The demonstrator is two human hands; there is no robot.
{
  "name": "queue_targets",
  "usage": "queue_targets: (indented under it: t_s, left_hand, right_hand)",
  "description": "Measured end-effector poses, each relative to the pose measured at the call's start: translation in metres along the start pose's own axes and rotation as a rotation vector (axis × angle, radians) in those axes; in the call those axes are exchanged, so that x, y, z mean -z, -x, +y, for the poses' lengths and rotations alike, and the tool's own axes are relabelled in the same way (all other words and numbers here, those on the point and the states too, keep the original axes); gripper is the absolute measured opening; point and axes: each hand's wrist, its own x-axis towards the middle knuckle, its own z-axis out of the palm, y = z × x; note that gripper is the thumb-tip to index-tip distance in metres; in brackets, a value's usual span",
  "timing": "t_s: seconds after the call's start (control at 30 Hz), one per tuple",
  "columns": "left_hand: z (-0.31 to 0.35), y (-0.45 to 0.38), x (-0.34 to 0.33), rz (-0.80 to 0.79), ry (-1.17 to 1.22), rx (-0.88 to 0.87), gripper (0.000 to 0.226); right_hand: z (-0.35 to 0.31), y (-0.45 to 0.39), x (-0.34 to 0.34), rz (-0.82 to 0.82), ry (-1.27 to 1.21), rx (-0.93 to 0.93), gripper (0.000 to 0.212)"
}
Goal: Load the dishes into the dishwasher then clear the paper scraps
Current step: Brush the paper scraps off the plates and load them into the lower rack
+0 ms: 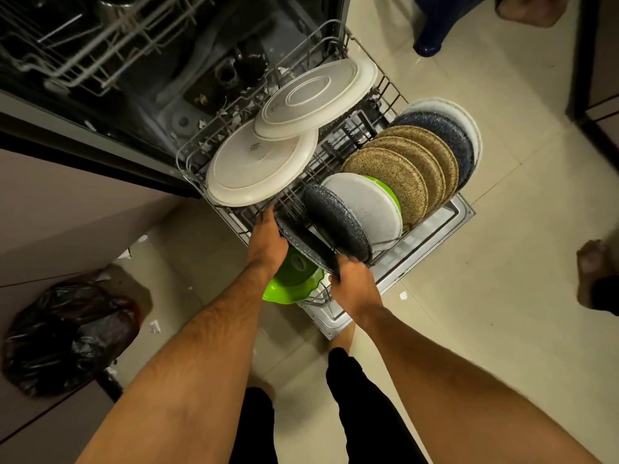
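Note:
The dishwasher's lower rack [385,92] is pulled out over the open door [432,242]. Two large white plates [261,162] lean in its left side. A row of upright plates fills the right side: white, dark blue, several tan speckled plates [395,175], a green one, a grey one [368,209], and a dark speckled plate [338,222]. Both my hands hold another dark speckled plate [301,239] at the rack's near end. My left hand [266,239] grips its left edge, my right hand [351,279] its near edge. A green bowl [291,283] sits below it.
Paper scraps lie on the tiled floor at the left [154,326] and beside the door [403,295], with more inside the tub [231,118]. A black rubbish bag [67,333] sits by the cabinets at the left. Another person's foot [593,272] shows at the right edge.

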Motion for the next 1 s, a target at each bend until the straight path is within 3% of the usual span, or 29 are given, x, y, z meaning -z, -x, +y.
queue_targets:
  t_s: [0.37,0.63,0.83,1.0]
  left_hand:
    - [-0.017,0.025,0.018,0.042,-0.004,-0.021,0.074]
    - [-0.04,0.054,0.041,0.056,0.022,-0.009,0.072]
    - [-0.064,0.087,0.077,0.124,-0.093,-0.064,0.059]
    - [-0.081,0.129,0.137,0.272,-0.202,-0.1,0.05]
  right_hand:
    - [-0.014,0.013,-0.011,0.026,0.048,0.027,0.057]
    - [-0.036,0.032,-0.019,0.066,0.09,0.062,0.06]
    - [-0.061,0.059,-0.016,0.126,0.15,0.126,0.067]
    - [-0.12,0.088,0.0,0.172,0.28,0.263,0.072]
